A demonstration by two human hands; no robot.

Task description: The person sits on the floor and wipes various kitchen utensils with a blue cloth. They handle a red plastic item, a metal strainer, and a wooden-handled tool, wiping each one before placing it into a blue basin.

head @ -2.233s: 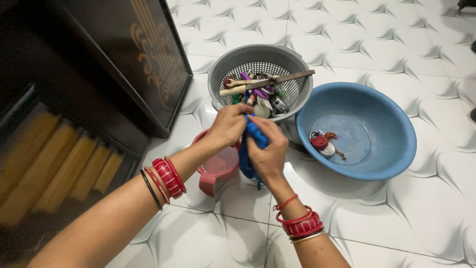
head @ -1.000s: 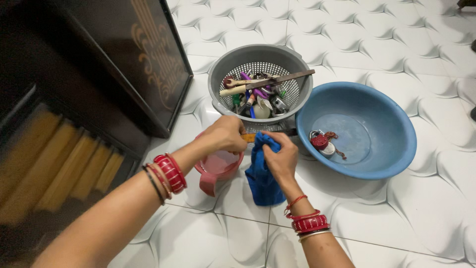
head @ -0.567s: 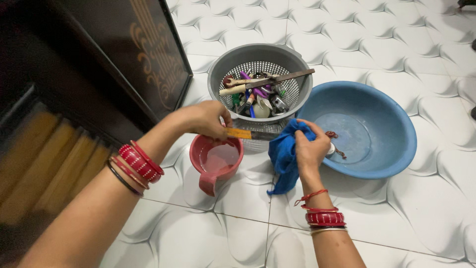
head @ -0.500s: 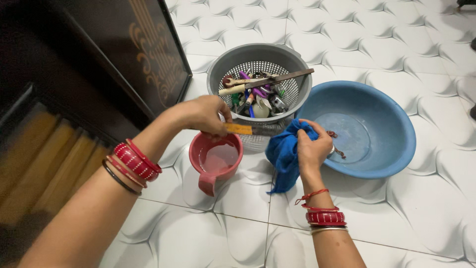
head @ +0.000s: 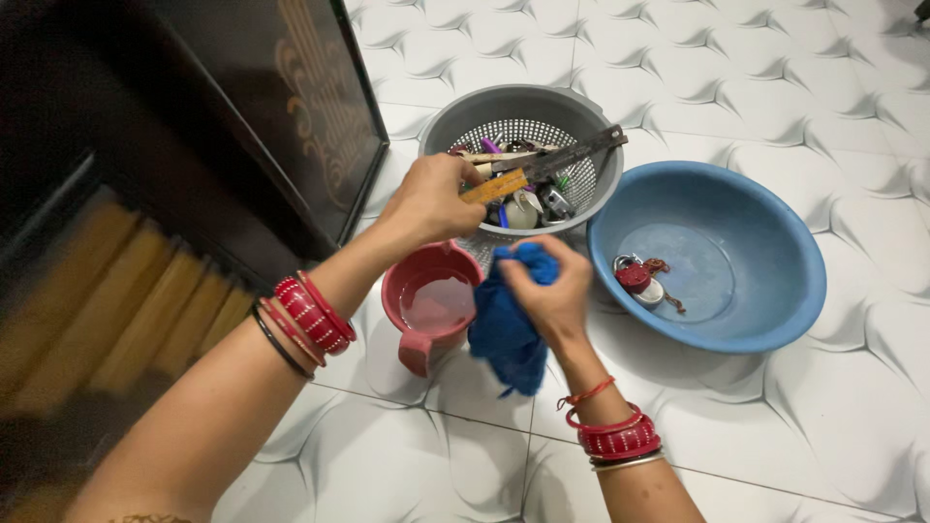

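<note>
Right now my left hand [head: 433,199] has a closed grip on a yellow-handled tool [head: 494,186], held over the grey colander [head: 441,123] just beyond it. My right hand [head: 552,295] clutches the blue cloth [head: 504,334], bunched below. Risk: a slip drops the tool into the red mug [head: 431,305] of water beneath.

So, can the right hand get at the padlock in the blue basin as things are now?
Probably yes, but not freely. The padlock lies uncovered in the open blue basin, just beside the right hand, with nothing between them. However, that hand is closed on the blue cloth, so its fingers are occupied.
</note>
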